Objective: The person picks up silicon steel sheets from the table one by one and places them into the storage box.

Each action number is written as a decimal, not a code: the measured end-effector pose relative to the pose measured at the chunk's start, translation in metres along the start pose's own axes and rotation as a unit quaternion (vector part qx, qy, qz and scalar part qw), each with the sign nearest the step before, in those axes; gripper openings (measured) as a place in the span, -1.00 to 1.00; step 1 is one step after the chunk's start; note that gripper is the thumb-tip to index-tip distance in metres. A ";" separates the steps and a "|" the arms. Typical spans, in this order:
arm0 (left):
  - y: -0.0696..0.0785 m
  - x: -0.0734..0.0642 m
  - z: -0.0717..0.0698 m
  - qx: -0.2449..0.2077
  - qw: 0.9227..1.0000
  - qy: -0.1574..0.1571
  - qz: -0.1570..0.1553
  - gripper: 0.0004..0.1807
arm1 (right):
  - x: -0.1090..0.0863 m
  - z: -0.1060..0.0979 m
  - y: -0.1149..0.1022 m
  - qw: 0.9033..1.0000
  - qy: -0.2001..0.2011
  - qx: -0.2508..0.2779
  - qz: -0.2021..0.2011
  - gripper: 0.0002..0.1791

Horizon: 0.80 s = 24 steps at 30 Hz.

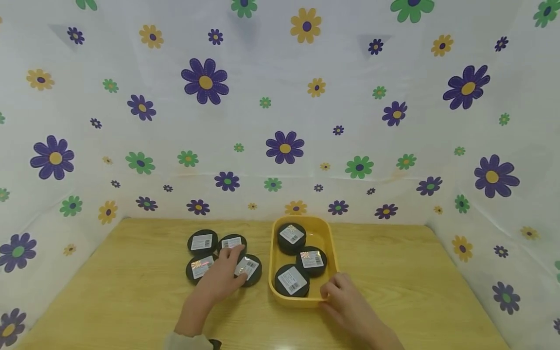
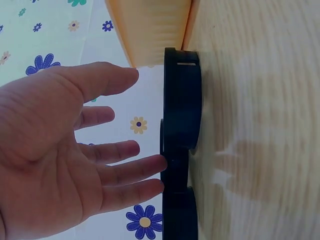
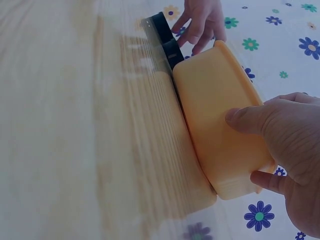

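Several thick black discs with white barcode labels lie in a cluster left of a yellow plastic bin (image 1: 272, 272). Above this cluster is my left hand (image 1: 224, 277), fingers straight and spread. Its fingertips are right at the top-right disc (image 1: 239, 239), and its thumb is over the lower-right disc (image 1: 253, 275). In the left wrist view two fingertips meet the side of a black disc (image 2: 182, 100). At the bin's near right corner, my right hand (image 1: 350, 304) grips the rim, with the thumb against the outer wall (image 3: 215, 145). Three labelled discs, among them one nearest me (image 1: 292, 280), lie inside.
Both hands work over a light wood table (image 1: 393, 272). A white cloth backdrop (image 1: 245, 116) printed with flowers rises behind and at both sides of it. The bin's far end is close to the back cloth.
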<state>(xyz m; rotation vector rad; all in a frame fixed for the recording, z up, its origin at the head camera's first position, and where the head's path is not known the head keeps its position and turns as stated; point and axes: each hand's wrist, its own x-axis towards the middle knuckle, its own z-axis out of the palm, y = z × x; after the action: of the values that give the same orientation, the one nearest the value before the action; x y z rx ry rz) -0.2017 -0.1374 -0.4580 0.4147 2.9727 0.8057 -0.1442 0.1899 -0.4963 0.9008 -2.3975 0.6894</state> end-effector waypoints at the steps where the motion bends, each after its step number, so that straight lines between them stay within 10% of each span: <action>1: 0.000 -0.001 0.001 -0.001 1.000 -0.003 -0.002 -0.24 | 0.000 0.000 0.000 1.000 -0.009 0.001 0.008 -0.68; 17: -0.003 0.004 0.010 0.008 1.000 0.002 0.023 -0.23 | 0.001 -0.007 -0.007 0.993 -0.068 0.019 0.095 -0.75; 24: -0.003 0.001 0.012 0.022 1.000 0.007 0.008 -0.21 | 0.000 -0.006 -0.007 0.996 -0.055 0.018 0.071 -0.71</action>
<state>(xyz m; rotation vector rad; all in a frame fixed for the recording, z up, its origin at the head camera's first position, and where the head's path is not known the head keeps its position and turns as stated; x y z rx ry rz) -0.2023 -0.1331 -0.4699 0.4383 3.0093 0.7480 -0.1377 0.1886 -0.4901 0.8072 -2.5733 0.7553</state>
